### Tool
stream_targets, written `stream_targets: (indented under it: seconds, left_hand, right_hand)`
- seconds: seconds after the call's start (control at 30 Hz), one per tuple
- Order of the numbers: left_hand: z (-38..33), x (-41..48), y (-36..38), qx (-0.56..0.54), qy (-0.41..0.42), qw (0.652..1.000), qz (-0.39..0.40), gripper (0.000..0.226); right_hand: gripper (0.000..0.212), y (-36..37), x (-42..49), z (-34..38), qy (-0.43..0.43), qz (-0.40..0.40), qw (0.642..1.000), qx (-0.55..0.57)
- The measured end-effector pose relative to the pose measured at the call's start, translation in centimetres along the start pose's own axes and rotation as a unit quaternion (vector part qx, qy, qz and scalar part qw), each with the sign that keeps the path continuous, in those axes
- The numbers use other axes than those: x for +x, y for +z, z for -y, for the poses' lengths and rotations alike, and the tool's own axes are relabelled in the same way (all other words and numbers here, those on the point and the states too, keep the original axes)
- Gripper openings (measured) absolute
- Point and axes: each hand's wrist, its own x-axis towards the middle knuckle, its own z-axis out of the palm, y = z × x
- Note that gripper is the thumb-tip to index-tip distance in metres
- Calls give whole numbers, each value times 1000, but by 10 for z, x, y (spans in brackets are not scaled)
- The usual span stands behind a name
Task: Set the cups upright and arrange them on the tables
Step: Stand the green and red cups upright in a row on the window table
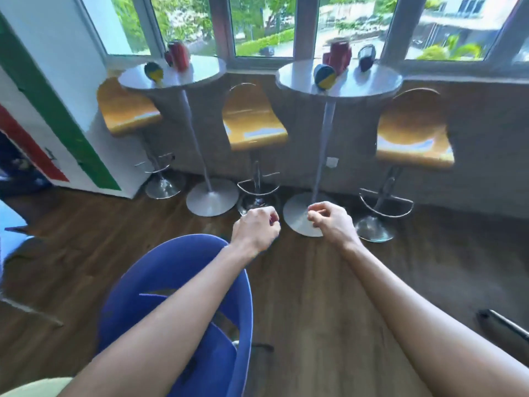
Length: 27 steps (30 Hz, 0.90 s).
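Approaching is the step in hand: best taken close to the right round grey bench [372,84], where a blue-and-yellow cup [324,76] lies tipped near the front edge. Left hand [256,229] and right hand [332,220] hang loosely curled, each grip empty, touching nothing.

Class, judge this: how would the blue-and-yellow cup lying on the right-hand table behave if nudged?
The blue-and-yellow cup lies on its side with a rounded wall, so it would probably roll. It sits near the right table's front edge, so it might drop off. The tabletop looks smooth, offering little grip.
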Motion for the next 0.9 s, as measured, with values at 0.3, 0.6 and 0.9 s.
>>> stream_targets:
  seconds: [0.3,0.6,0.9]
  left_hand:
    - [-118,155,-17,-30,57,997,-36,18]
    - [-155,354,-19,-34,135,988,-60,18]
    - [-190,579,-48,-27,210,977,-6,42]
  right_hand:
    - [21,-116,131,42,-36,-52,998,22]
    - [17,-150,305,68,-63,-108,992,30]
    - [21,-181,506,115,-98,-172,980,16]
